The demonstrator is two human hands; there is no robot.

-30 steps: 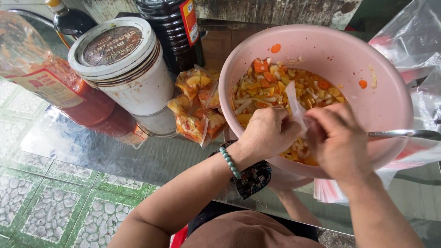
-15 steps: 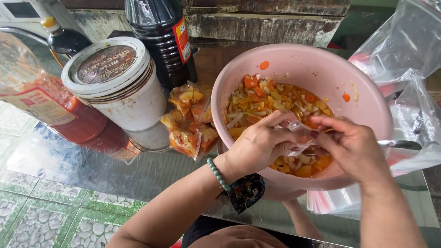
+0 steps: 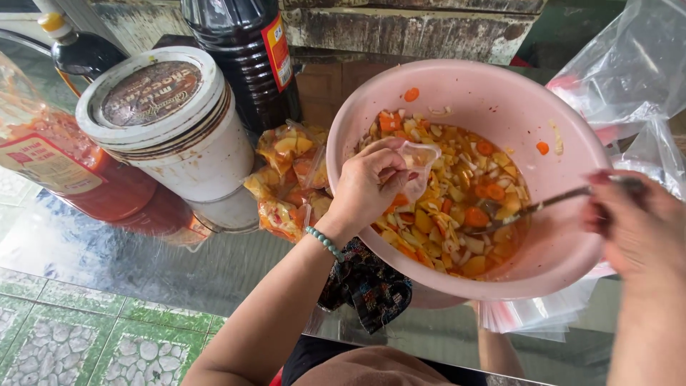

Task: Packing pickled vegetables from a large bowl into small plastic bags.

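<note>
1. Head view, centre of the frame: my left hand (image 3: pixel 371 184) holds a small clear plastic bag (image 3: pixel 416 159) over the pink bowl (image 3: pixel 500 89), fingers clamped on its mouth. The bag hangs just above the chopped fruit mix (image 3: pixel 457 207), which fills the bowl's lower half.

2. Right edge of the frame: my right hand (image 3: pixel 632 221) is closed around the handle of a metal spoon (image 3: pixel 532 207), whose tip lies down in the mix. My grip there is blurred, but it is shut on the handle.

3. What has changed: 1 second ago both hands were together over the bowl, working the bag. Now they are well apart, the right one drawn out past the rim with the spoon. I judge the bag is opened and I am set for scooping.

4. Also different: the view sits a little higher over the bowl.

5. Left of the bowl: filled bags of mix (image 3: pixel 289 179) lie on the glass worktop (image 3: pixel 107 250), beside a white lidded tub (image 3: pixel 168 129) and a dark bottle (image 3: pixel 246 57).
</note>
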